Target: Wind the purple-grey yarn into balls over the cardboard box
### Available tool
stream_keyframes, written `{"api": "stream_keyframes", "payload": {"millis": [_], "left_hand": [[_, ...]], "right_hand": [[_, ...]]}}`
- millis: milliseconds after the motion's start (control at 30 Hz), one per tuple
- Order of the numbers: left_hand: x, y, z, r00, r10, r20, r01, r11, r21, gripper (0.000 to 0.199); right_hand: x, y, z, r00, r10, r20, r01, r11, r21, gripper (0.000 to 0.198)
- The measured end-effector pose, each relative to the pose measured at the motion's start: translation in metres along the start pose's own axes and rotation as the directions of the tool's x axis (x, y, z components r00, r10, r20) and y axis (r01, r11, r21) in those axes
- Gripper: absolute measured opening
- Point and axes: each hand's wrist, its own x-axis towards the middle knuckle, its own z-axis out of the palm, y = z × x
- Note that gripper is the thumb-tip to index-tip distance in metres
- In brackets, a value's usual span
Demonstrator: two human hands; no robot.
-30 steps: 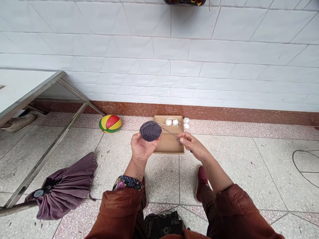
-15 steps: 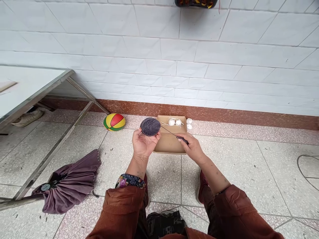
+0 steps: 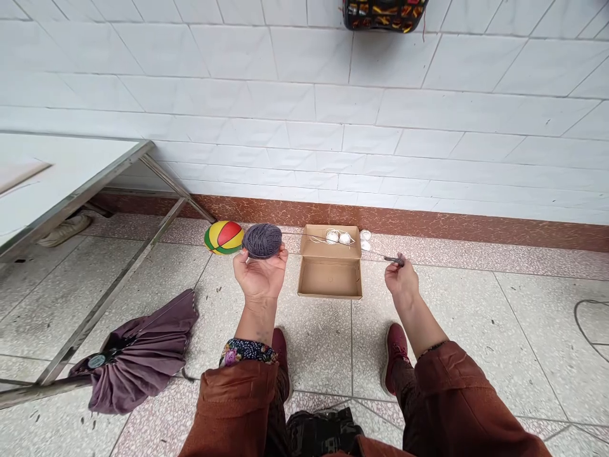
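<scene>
Mid-frame, the person's left hand [image 3: 260, 277] grips a grey yarn ball [image 3: 262, 241]; right of centre, the right hand [image 3: 403, 279] pinches its strand [image 3: 394, 260].

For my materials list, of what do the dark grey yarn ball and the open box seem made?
Yarn ball: matte, soft-looking fibre, perhaps wool or acrylic; wound strands show. Open box: probably plain cardboard, matte, judging by its thin brown walls.
</scene>
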Motion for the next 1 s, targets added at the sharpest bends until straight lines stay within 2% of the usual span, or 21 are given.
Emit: {"api": "stream_keyframes", "payload": {"millis": [67, 133, 167, 233, 267, 300, 333, 367, 400, 433, 467, 567, 633, 700, 767, 800, 833, 900, 933, 1000], "left_hand": [[0.000, 0.002, 0.001, 0.999, 0.038, -0.005, -0.037, 0.999, 0.036, 0.032], [-0.002, -0.003, 0.002, 0.999, 0.032, 0.008, -0.032, 0.997, 0.072, 0.030], [-0.004, -0.008, 0.003, 1.000, 0.005, 0.023, -0.007, 0.996, 0.093, 0.030], [-0.011, -0.023, 0.004, 0.986, -0.156, 0.056, 0.145, 0.976, 0.163, 0.032], [-0.014, -0.031, 0.005, 0.958, -0.277, 0.070, 0.257, 0.942, 0.215, 0.034], [-0.019, -0.040, 0.005, 0.919, -0.386, 0.084, 0.353, 0.898, 0.264, 0.037], [-0.023, -0.049, 0.004, 0.874, -0.475, 0.103, 0.426, 0.850, 0.312, 0.040], [-0.027, -0.056, 0.004, 0.825, -0.553, 0.119, 0.486, 0.801, 0.351, 0.042], [-0.030, -0.062, 0.003, 0.781, -0.608, 0.138, 0.526, 0.761, 0.380, 0.043], [-0.032, -0.066, 0.002, 0.768, -0.622, 0.154, 0.531, 0.752, 0.390, 0.043], [-0.033, -0.069, 0.002, 0.760, -0.629, 0.164, 0.536, 0.749, 0.390, 0.041], [-0.033, -0.067, 0.001, 0.752, -0.635, 0.179, 0.544, 0.751, 0.374, 0.036], [-0.032, -0.062, 0.001, 0.742, -0.641, 0.197, 0.546, 0.748, 0.379, 0.036], [-0.031, -0.056, 0.003, 0.768, -0.606, 0.207, 0.508, 0.773, 0.379, 0.038], [-0.029, -0.053, 0.003, 0.823, -0.537, 0.186, 0.446, 0.813, 0.374, 0.040], [-0.028, -0.051, 0.002, 0.853, -0.495, 0.162, 0.410, 0.830, 0.379, 0.041], [-0.027, -0.051, 0.001, 0.883, -0.452, 0.130, 0.371, 0.839, 0.399, 0.041], [-0.024, -0.049, -0.003, 0.931, -0.359, 0.070, 0.279, 0.821, 0.498, 0.042], [-0.024, -0.049, -0.005, 0.947, -0.316, 0.060, 0.227, 0.788, 0.572, 0.043], [-0.025, -0.047, -0.009, 0.952, -0.293, 0.087, 0.145, 0.682, 0.717, 0.047]], "right_hand": [[0.005, 0.001, -0.002, 1.000, -0.003, 0.017, 0.004, 0.999, -0.034, 0.005], [0.002, 0.005, 0.002, 0.999, -0.007, 0.042, 0.010, 0.997, -0.079, 0.014], [-0.002, 0.007, 0.005, 0.998, -0.026, 0.056, 0.032, 0.994, -0.109, 0.023], [-0.018, 0.009, 0.014, 0.984, -0.123, 0.127, 0.145, 0.971, -0.188, 0.037], [-0.028, 0.010, 0.018, 0.954, -0.208, 0.216, 0.261, 0.931, -0.254, 0.039], [-0.039, 0.010, 0.023, 0.893, -0.274, 0.357, 0.385, 0.875, -0.292, 0.035], [-0.051, 0.011, 0.027, 0.815, -0.274, 0.510, 0.466, 0.833, -0.298, 0.034], [-0.062, 0.012, 0.031, 0.731, -0.224, 0.644, 0.511, 0.806, -0.299, 0.037], [-0.072, 0.014, 0.034, 0.668, -0.157, 0.728, 0.519, 0.799, -0.304, 0.039], [-0.080, 0.017, 0.037, 0.629, -0.096, 0.772, 0.506, 0.804, -0.313, 0.041], [-0.085, 0.020, 0.039, 0.601, -0.033, 0.799, 0.494, 0.801, -0.338, 0.040], [-0.089, 0.031, 0.040, 0.590, 0.082, 0.804, 0.396, 0.837, -0.376, 0.039], [-0.084, 0.037, 0.038, 0.561, 0.179, 0.808, 0.345, 0.837, -0.425, 0.040], [-0.080, 0.039, 0.034, 0.528, 0.248, 0.812, 0.380, 0.786, -0.488, 0.041], [-0.082, 0.038, 0.031, 0.502, 0.213, 0.838, 0.522, 0.698, -0.490, 0.040], [-0.086, 0.035, 0.030, 0.474, 0.166, 0.865, 0.616, 0.640, -0.460, 0.037], [-0.091, 0.031, 0.030, 0.427, 0.123, 0.896, 0.705, 0.576, -0.415, 0.033], [-0.105, 0.019, 0.030, 0.305, 0.086, 0.949, 0.837, 0.451, -0.310, 0.028], [-0.113, 0.011, 0.031, 0.259, 0.071, 0.963, 0.861, 0.435, -0.263, 0.028], [-0.123, -0.006, 0.033, 0.210, 0.006, 0.978, 0.881, 0.433, -0.192, 0.029]]}}
